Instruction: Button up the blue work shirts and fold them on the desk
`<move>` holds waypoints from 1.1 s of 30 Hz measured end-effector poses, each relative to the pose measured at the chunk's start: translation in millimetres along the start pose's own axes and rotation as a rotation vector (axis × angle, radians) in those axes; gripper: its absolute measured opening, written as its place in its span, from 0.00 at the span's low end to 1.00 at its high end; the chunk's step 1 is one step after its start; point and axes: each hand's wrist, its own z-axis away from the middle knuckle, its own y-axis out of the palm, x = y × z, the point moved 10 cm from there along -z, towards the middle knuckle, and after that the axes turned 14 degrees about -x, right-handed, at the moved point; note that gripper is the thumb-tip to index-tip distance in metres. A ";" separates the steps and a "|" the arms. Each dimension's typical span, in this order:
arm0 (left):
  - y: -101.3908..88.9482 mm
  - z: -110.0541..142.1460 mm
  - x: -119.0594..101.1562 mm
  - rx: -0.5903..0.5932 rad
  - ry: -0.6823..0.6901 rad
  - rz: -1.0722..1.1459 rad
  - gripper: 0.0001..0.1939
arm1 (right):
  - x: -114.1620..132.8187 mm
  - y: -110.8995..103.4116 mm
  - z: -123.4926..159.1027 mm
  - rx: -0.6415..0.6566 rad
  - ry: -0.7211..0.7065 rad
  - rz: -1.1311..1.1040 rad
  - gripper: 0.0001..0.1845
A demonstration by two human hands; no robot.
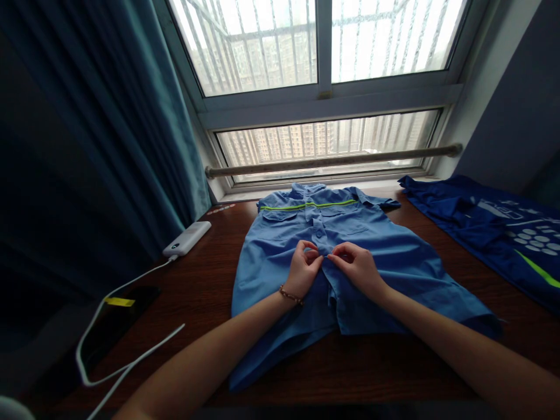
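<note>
A light blue short-sleeved shirt [271, 262] with a yellow-green stripe across its chest lies front up, collar toward the window. Both hands meet at its front opening, partway down the row of buttons. My left hand [305, 265], a bracelet on its wrist, pinches one edge of the placket. Thumb to finger, my right hand [356, 267] pinches the other edge right beside it. Whatever button sits between the fingertips is hidden. Above them a button [318, 233] shows on the placket. Below the hands the two front edges hang apart.
The shirt rests on a dark brown wooden table [201, 291]. At left are a white power bank [187, 238] with a white cable [118, 289] and a dark flat object [125, 315]. A darker blue printed garment [490, 221] lies right. Behind runs a window rail [332, 162].
</note>
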 end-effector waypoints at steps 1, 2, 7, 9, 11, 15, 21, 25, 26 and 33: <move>0.3 0.4 -0.9 0.002 0.020 -0.016 0.13 | -1.3 0.7 0.5 0.001 -0.002 0.028 0.08; 0.9 0.8 -1.7 0.006 0.040 -0.031 0.13 | -2.3 1.7 1.1 0.003 -0.009 0.057 0.08; 5.5 4.7 -6.6 0.037 0.148 -0.110 0.11 | -2.4 6.6 3.9 0.002 -0.087 0.154 0.07; 6.4 6.5 -9.2 0.042 0.194 -0.151 0.10 | -2.4 8.4 4.9 0.008 -0.106 0.165 0.07; 6.2 8.0 -11.9 0.040 0.239 -0.192 0.09 | -2.2 10.4 5.7 0.023 -0.116 0.172 0.06; 6.7 10.3 -13.9 0.053 0.288 -0.228 0.08 | -3.1 14.4 5.2 0.076 -0.112 0.183 0.06; 10.2 10.3 -8.2 0.085 0.201 -0.141 0.10 | -3.8 17.1 3.3 0.115 -0.126 0.164 0.08; 12.9 10.3 -7.3 0.089 0.125 -0.077 0.13 | 3.9 17.0 6.0 0.111 -0.197 0.168 0.07; 13.0 10.2 -7.5 0.085 0.117 -0.075 0.14 | 6.0 17.0 7.0 0.112 -0.214 0.173 0.06; 15.3 11.1 -7.7 0.118 0.165 -0.115 0.13 | 0.7 22.1 9.9 0.161 -0.177 0.151 0.06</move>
